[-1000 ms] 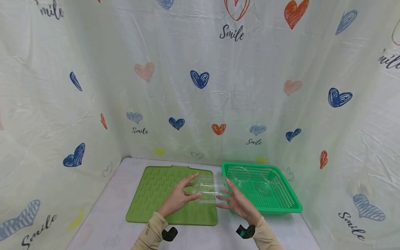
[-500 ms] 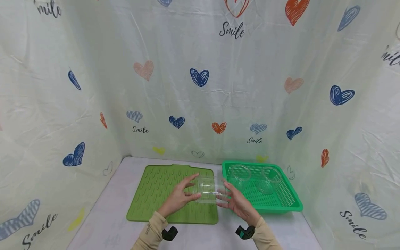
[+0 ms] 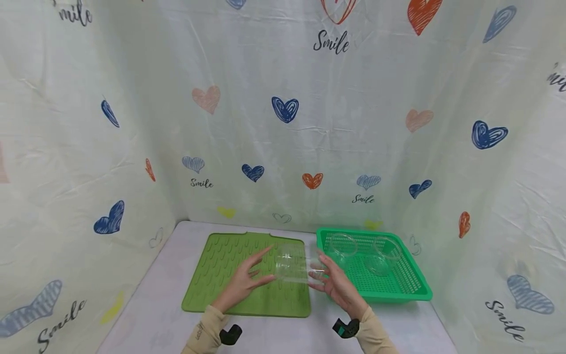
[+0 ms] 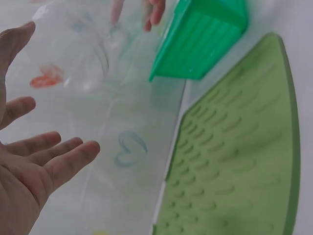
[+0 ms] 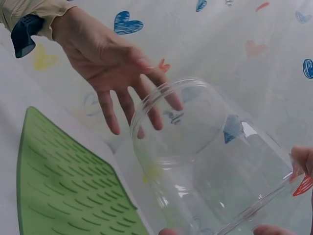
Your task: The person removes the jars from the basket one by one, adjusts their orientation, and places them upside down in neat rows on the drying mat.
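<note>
— Who has the clear plastic jar (image 3: 292, 266)?
— The right hand (image 3: 338, 286) grips its base, holding it sideways above the green ridged mat (image 3: 230, 285). The left hand (image 3: 242, 281) is spread, off it.
— Nearby?
— A green basket (image 3: 411, 290) holding two clear bowls (image 3: 341, 245), just right.

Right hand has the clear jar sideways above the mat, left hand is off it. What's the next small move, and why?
Probably lower the clear jar onto the green mat. The right hand alone holds it at one end, the left hand is open beside its mouth, and the mat below looks bare.
</note>
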Tool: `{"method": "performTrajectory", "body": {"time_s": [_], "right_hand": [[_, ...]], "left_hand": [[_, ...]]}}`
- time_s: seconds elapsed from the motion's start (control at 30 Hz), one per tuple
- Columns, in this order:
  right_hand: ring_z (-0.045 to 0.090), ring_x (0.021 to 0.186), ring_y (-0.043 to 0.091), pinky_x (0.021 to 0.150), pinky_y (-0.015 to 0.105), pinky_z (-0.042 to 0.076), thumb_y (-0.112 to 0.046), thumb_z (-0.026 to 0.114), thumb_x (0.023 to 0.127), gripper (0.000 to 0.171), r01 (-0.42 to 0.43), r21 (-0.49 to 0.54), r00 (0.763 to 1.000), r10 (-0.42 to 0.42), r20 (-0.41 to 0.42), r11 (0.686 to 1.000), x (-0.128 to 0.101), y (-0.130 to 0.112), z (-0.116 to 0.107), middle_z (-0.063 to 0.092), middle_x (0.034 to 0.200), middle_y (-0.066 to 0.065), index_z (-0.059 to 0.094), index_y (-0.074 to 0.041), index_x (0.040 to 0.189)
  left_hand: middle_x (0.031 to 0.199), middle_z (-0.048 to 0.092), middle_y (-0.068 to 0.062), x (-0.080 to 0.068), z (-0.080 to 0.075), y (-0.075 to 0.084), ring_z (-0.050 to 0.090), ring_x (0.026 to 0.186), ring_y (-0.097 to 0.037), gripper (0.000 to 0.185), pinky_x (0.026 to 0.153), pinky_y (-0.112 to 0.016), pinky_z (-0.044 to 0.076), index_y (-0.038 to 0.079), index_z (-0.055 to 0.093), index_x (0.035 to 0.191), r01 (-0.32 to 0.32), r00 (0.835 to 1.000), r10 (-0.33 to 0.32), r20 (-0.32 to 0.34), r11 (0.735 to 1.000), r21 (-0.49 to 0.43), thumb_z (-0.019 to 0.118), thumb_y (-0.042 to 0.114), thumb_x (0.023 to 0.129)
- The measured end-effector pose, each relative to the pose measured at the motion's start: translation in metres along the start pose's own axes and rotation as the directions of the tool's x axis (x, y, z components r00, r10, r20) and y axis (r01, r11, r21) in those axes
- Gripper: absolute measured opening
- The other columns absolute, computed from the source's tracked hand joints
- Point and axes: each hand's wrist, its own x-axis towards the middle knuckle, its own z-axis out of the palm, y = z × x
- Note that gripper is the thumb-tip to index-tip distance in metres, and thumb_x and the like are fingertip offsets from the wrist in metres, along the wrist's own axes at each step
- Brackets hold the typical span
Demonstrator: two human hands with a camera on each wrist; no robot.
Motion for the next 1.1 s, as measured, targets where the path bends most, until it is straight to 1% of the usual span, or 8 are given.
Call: {"method": "performTrajectory", "body": {"time_s": [0.3, 0.43, 0.5, 0.6, 0.7, 0.8, 0.97, 1.1], "right_hand": [[0.020, 0.142, 0.051, 0.105, 0.050, 0.045, -0.046, 0.045, 0.100, 0.072, 0.021, 0.033, 1.000, -0.022, 0.010, 0.999, 0.000, -0.004, -0.001, 0.012, 0.154, 0.030, 0.005, -0.025, 0.156], [0.024, 0.141, 0.050, 0.105, 0.050, 0.046, -0.044, 0.045, 0.101, 0.068, 0.036, 0.026, 0.999, -0.036, -0.003, 0.999, 0.001, -0.006, 0.000, 0.016, 0.154, 0.028, 0.009, -0.025, 0.155], [0.025, 0.140, 0.050, 0.104, 0.050, 0.046, -0.044, 0.045, 0.101, 0.068, 0.042, 0.014, 0.999, -0.042, -0.010, 0.999, 0.001, -0.006, 0.001, 0.016, 0.155, 0.028, 0.009, -0.025, 0.155], [0.026, 0.140, 0.050, 0.103, 0.051, 0.046, -0.044, 0.045, 0.101, 0.069, 0.048, -0.007, 0.999, -0.048, -0.021, 0.999, 0.003, -0.006, 0.003, 0.016, 0.155, 0.029, 0.009, -0.024, 0.156], [0.025, 0.140, 0.051, 0.103, 0.052, 0.047, -0.043, 0.046, 0.101, 0.070, 0.056, -0.019, 0.998, -0.057, -0.025, 0.998, 0.005, -0.005, 0.007, 0.015, 0.156, 0.030, 0.008, -0.022, 0.156], [0.023, 0.141, 0.051, 0.103, 0.052, 0.046, -0.043, 0.046, 0.101, 0.071, 0.062, -0.030, 0.998, -0.063, -0.025, 0.998, 0.007, -0.005, 0.011, 0.013, 0.157, 0.029, 0.007, -0.021, 0.156], [0.024, 0.141, 0.049, 0.103, 0.053, 0.046, -0.046, 0.047, 0.099, 0.074, 0.078, -0.081, 0.996, -0.080, -0.029, 0.994, 0.012, -0.007, 0.017, 0.011, 0.159, 0.024, 0.008, -0.018, 0.155], [0.026, 0.140, 0.049, 0.103, 0.051, 0.047, -0.049, 0.048, 0.098, 0.078, 0.085, -0.128, 0.995, -0.091, -0.045, 0.988, 0.018, -0.007, 0.021, 0.013, 0.158, 0.025, 0.008, -0.014, 0.155]], "left_hand": [[0.152, 0.035, -0.017, -0.033, -0.039, -0.024, 0.034, 0.139, -0.040, 0.062, 0.105, -0.053, 0.043, 0.019, 0.048, 0.141, 0.048, 0.989, -0.030, -0.142, 0.991, 0.127, 0.072, 0.033, 0.086], [0.154, 0.032, -0.017, -0.047, -0.050, -0.037, 0.029, 0.141, -0.041, 0.064, 0.107, -0.057, 0.039, 0.018, 0.048, 0.142, 0.134, 0.980, -0.103, -0.168, 0.974, 0.185, 0.069, 0.043, 0.087], [0.154, 0.031, -0.018, -0.055, -0.052, -0.045, 0.028, 0.141, -0.044, 0.069, 0.108, -0.061, 0.035, 0.017, 0.047, 0.142, 0.209, 0.970, -0.170, -0.173, 0.947, 0.243, 0.066, 0.052, 0.086], [0.151, 0.035, -0.023, -0.066, -0.052, -0.061, 0.033, 0.137, -0.048, 0.076, 0.105, -0.067, 0.034, 0.013, 0.050, 0.140, 0.292, 0.953, -0.231, -0.199, 0.877, 0.381, 0.062, 0.062, 0.083], [0.144, 0.042, -0.027, -0.077, -0.051, -0.080, 0.040, 0.130, -0.050, 0.072, 0.101, -0.068, 0.037, 0.010, 0.055, 0.134, 0.328, 0.942, -0.242, -0.230, 0.802, 0.498, 0.063, 0.061, 0.083], [0.136, 0.048, -0.026, -0.085, -0.050, -0.095, 0.046, 0.125, -0.049, 0.062, 0.097, -0.068, 0.040, 0.008, 0.060, 0.126, 0.353, 0.934, -0.247, -0.259, 0.755, 0.553, 0.068, 0.052, 0.084], [0.128, 0.054, -0.023, -0.090, -0.049, -0.109, 0.050, 0.118, -0.046, 0.053, 0.092, -0.068, 0.042, 0.011, 0.066, 0.113, 0.389, 0.920, -0.271, -0.282, 0.705, 0.593, 0.070, 0.053, 0.081], [0.126, 0.056, -0.021, -0.091, -0.048, -0.113, 0.050, 0.118, -0.044, 0.046, 0.092, -0.067, 0.042, 0.013, 0.068, 0.105, 0.382, 0.923, -0.256, -0.288, 0.702, 0.601, 0.071, 0.051, 0.081]]}}
